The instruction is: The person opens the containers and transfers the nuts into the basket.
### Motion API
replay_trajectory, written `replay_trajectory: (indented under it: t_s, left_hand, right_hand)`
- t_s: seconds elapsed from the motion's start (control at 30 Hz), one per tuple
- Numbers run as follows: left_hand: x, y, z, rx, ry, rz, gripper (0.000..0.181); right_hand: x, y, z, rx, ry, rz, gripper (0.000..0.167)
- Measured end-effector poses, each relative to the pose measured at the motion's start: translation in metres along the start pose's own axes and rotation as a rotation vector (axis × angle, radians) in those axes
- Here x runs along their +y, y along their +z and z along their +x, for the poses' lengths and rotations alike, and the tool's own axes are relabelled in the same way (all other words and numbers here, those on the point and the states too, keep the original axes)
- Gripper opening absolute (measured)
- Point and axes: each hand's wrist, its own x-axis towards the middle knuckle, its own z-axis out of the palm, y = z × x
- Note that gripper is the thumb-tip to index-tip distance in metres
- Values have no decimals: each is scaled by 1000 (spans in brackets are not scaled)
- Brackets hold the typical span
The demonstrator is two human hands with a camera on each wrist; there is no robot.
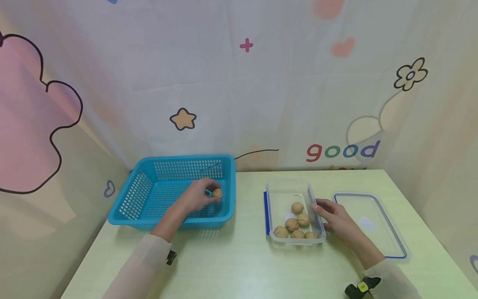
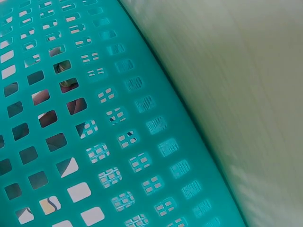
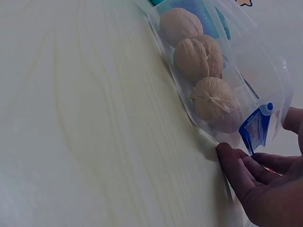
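Over the inside of a blue plastic basket (image 1: 123, 218), my left hand (image 1: 196, 195) pinches a walnut (image 1: 217, 193) between thumb and fingers. The left wrist view is mostly filled by the basket's perforated wall (image 2: 113, 137), with bits of the hand glimpsed through its holes. My right hand (image 1: 336, 218) holds the right wall of a clear plastic food container (image 1: 317, 216), thumb by the rim and fingers outside. Several walnuts (image 1: 292, 224) lie in the container, mostly toward its near end. In the right wrist view, the right fingers (image 3: 236, 172) are beside the container's blue clip (image 3: 257, 126).
A clear lid with a blue seal (image 1: 388, 224) lies on the pale wooden table (image 1: 239, 265), right of the container. Behind the table hangs a printed cloth (image 1: 261, 104). The basket stands at the left, apart from the container.
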Motion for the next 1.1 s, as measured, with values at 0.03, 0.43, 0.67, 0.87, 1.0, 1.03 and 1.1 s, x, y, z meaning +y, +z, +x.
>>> replay_trajectory:
  t_s: [0.03,0.43,0.67,0.87,1.0,1.03,1.1]
  left_hand:
    - [0,0,0,-1,1,1,44]
    - [0,-2,-3,18,-55,-69,53]
    - [11,-10,-3,81,-1,-72,51]
    - [31,-14,-3,90,47,-46,53]
    - [53,-15,-4,100,97,-25,55]
    - [59,-15,-5,101,109,-26,55]
    - [70,-12,-6,103,130,-12,55]
  right_hand:
    - [0,0,0,0,0,0,78]
    - [-1,0,-1,0,4,-8,79]
    - [-1,-1,0,7,6,-9,78]
    - [0,0,-1,4,6,-4,77]
    - [1,0,-1,4,4,4,76]
    - [0,0,-1,4,5,5,76]
    - [0,0,-1,3,7,4,75]
